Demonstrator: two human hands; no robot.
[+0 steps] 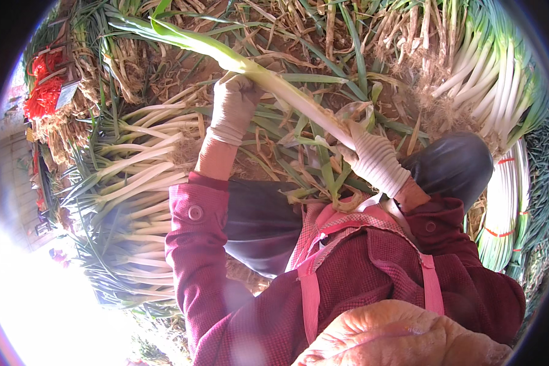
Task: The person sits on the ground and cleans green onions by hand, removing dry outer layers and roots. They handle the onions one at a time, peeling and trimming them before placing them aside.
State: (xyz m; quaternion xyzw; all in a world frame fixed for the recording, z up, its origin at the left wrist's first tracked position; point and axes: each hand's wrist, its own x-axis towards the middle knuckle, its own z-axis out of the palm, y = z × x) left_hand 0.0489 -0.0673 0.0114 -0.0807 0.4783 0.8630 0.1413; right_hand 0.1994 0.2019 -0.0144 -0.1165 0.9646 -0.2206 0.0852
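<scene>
A long green onion (pixel 297 94) slants across the view in front of me, its green leaves at upper left and its pale lower end toward me at right. Closed around the stalk near where white turns green is my left hand (pixel 238 94), in a pale knit glove. My right hand (pixel 370 155), gloved the same way, grips the white shank near its lower end. That end is partly hidden by the fingers. Beneath both hands lie stripped leaves and dry husks (pixel 302 146) on bare soil.
Green onions (pixel 142 169) lie in a long row at left, roots inward. More whitish stalks (pixel 498 82) are heaped at upper right. Bundles with red ties (pixel 501 210) lie right of my knee (pixel 453 164). Untrimmed onions (pixel 421 27) line the top. Red strands (pixel 45 91) hang at upper left.
</scene>
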